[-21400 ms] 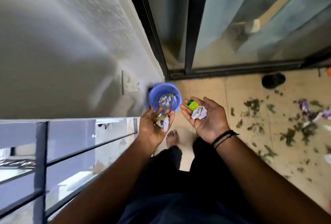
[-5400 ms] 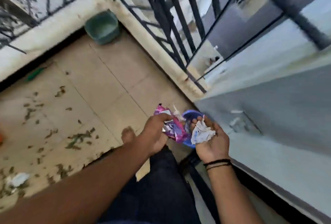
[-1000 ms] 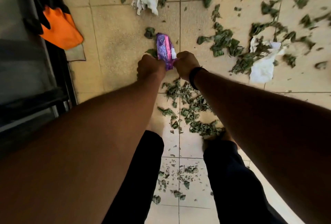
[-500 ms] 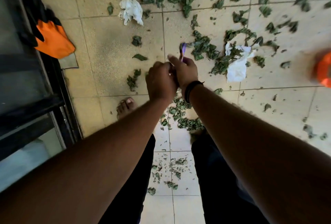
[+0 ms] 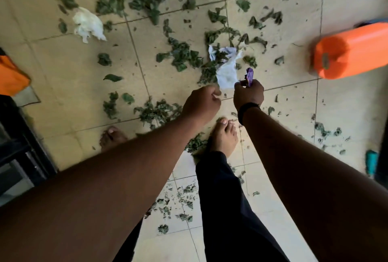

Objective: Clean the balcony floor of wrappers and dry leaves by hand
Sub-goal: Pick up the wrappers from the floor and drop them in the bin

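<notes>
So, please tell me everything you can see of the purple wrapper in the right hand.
The purple wrapper looks like thin, shiny plastic foil, folded or crumpled into a narrow strip. It stands roughly upright, and only its upper part shows above the fingers. The right hand pinches its lower end, held above the tiled floor. Nothing else touches it; a white paper scrap lies on the floor just to its left.

An orange container (image 5: 352, 52) lay on its side at the right. Orange cloth (image 5: 11, 77) sat at the left edge beside a dark door frame (image 5: 23, 146).
</notes>
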`<action>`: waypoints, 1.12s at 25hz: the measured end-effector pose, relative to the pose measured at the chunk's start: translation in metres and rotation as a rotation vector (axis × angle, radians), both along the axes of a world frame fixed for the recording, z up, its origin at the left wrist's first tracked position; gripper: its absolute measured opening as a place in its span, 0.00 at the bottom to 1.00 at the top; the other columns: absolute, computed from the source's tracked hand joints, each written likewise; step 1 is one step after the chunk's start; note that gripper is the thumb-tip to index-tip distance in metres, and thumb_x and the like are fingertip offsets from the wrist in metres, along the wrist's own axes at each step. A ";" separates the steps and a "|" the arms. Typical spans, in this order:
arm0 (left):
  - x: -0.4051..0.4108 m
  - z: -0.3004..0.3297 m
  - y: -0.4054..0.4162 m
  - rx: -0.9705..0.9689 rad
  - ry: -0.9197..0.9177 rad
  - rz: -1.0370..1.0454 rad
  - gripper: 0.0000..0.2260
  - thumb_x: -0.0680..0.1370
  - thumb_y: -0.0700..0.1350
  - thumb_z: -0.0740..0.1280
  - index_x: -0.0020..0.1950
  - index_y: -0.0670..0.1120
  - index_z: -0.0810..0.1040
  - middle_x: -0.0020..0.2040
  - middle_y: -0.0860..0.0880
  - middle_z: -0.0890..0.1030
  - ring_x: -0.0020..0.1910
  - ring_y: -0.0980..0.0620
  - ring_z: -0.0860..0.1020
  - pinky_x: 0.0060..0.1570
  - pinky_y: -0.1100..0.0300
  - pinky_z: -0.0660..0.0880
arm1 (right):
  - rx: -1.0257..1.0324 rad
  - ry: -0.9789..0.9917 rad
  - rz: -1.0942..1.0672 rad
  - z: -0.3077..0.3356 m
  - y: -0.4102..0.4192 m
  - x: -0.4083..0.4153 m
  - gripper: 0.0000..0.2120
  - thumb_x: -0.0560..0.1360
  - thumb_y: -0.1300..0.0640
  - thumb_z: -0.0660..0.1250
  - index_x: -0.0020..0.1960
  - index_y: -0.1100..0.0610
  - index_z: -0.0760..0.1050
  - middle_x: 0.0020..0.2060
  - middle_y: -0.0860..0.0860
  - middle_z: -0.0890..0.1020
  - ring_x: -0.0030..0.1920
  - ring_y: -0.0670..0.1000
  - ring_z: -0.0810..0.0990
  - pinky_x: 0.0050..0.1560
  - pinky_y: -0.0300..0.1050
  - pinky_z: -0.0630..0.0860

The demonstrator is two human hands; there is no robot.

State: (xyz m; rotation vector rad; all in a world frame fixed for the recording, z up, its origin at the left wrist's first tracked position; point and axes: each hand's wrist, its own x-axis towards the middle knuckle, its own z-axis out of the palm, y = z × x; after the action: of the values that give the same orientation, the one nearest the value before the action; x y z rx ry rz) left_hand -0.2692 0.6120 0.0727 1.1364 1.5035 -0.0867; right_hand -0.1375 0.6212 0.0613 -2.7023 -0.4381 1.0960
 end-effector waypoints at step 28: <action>0.016 -0.015 0.013 -0.160 -0.007 0.690 0.15 0.82 0.38 0.60 0.36 0.49 0.73 0.33 0.50 0.77 0.25 0.60 0.76 0.37 0.57 0.78 | 0.536 0.047 0.509 0.043 -0.005 -0.022 0.07 0.65 0.52 0.62 0.37 0.54 0.65 0.35 0.51 0.71 0.35 0.47 0.63 0.34 0.43 0.56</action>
State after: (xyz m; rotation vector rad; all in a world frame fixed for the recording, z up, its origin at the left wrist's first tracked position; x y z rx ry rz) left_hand -0.2531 0.6254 0.0579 0.4481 1.7711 0.2655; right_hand -0.1596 0.6164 0.1041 -2.1347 -1.2572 0.9602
